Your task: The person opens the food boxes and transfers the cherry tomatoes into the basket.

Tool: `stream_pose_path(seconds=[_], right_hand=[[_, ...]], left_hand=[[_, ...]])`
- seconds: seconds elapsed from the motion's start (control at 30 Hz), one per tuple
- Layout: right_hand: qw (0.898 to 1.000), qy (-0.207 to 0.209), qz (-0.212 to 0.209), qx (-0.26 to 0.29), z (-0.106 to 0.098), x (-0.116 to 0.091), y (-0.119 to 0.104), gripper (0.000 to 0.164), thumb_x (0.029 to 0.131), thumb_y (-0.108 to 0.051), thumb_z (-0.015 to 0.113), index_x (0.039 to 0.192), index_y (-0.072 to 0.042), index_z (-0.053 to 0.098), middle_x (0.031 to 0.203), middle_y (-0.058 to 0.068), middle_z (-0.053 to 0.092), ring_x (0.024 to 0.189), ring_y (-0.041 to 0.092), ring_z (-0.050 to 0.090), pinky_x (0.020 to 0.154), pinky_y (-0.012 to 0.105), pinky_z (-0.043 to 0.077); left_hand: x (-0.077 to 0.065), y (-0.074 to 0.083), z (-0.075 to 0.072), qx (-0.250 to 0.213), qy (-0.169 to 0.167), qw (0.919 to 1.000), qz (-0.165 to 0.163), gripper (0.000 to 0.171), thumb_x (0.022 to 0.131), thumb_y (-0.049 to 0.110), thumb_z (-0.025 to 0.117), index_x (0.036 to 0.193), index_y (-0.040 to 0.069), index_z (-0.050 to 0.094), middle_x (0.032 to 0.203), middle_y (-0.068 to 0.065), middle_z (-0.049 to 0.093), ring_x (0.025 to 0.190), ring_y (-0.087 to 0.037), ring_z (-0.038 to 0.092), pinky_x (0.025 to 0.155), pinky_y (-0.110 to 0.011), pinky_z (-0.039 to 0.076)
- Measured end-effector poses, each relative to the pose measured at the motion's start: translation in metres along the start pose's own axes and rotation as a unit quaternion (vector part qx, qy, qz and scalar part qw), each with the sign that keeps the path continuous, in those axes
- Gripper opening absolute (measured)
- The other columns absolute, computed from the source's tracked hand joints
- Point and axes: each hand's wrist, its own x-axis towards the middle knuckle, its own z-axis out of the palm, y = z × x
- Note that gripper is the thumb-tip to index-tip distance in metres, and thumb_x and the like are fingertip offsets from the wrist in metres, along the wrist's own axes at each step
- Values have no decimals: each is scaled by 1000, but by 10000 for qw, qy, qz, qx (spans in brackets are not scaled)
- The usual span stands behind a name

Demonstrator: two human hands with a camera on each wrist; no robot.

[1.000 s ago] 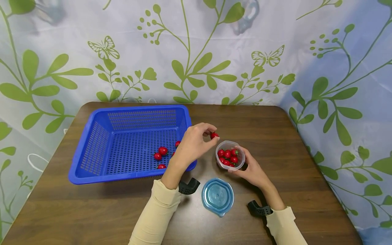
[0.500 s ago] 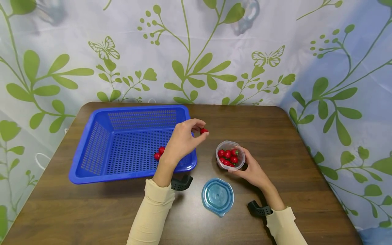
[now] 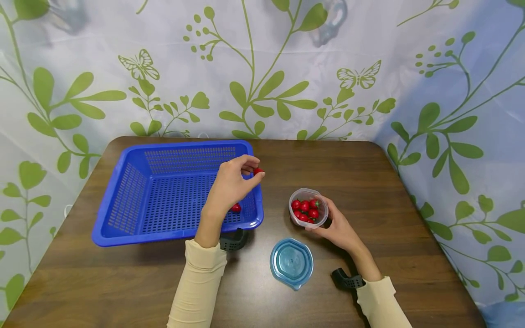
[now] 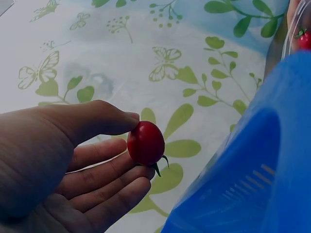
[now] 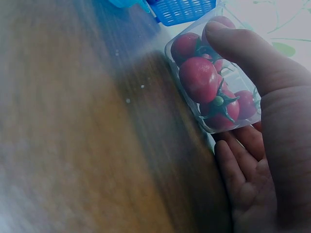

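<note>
My left hand [image 3: 233,182] pinches a cherry tomato [image 4: 146,143] between thumb and fingers, above the right side of the blue basket [image 3: 119,200]. The green stem points away from the thumb in the left wrist view. Below this hand, a red tomato [image 3: 235,208] lies on the basket floor; the forearm hides part of the basket. My right hand [image 3: 338,225] grips the side of a clear plastic container [image 3: 292,199] on the table. Several cherry tomatoes [image 5: 198,80] with green stems sit inside it, and the thumb lies over its side in the right wrist view.
A round blue lid [image 3: 291,261] with a small tab lies on the wooden table [image 3: 348,168], in front of the container and between the forearms. Black wrist mounts [image 3: 346,279] are strapped at both wrists. A leaf-patterned cloth [image 3: 270,68] hangs behind the table.
My left hand has moved left with the cherry tomato, from beside the container to over the basket's right side. My right hand and the container have stayed in place.
</note>
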Motion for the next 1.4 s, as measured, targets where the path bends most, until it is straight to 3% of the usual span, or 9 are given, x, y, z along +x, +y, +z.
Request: stream_pose_path(seconds=[0.7,0.77,0.9,0.97,1.17,1.4], right_hand=[[9999,-33,-111,120,-1,-2,-1,93,80,-19,90,156,-23,36,156,8,48,149,35,37,119,62,31],[9999,-24,-109,97,-1,-2,0,93,80,-20,90,156,-23,36,155,7,48,149,34,38,120,57,33],[9999,-41,-116,98,0,-2,0,94,80,-20,90,156,-24,36,155,5,49,149,30,39,120,30,33],[9999,-43,-108,81,0,-2,0,94,80,-20,90,156,-24,36,155,4,49,149,30,39,118,26,33],[9998,-52,-104,128,0,-1,0,94,80,-20,90,156,-23,36,155,5,48,149,32,39,119,57,33],[9998,-50,-112,130,0,-1,-1,93,80,-20,90,156,-20,36,155,7,48,149,34,38,119,60,32]], left_hand=[[-1,-10,-13,69,84,9994,-334,34,91,14,77,120,-4,69,113,-17,73,104,-31,71,95,-42,57],[-1,-10,-13,88,74,9993,-352,34,92,14,76,120,-4,69,114,-18,73,104,-31,71,95,-42,57],[-1,-9,-13,130,64,9992,-367,34,92,14,76,121,-3,69,114,-18,73,104,-31,71,96,-43,57],[-2,-9,-12,140,60,9992,-364,34,92,14,76,120,-3,69,114,-19,73,104,-30,71,96,-42,57],[-2,-9,-12,167,87,9992,-348,32,92,15,76,118,-4,70,113,-19,74,103,-31,72,95,-41,57],[-2,-9,-11,200,57,9991,-358,34,92,16,75,119,-4,69,114,-19,74,105,-31,72,96,-42,57]])
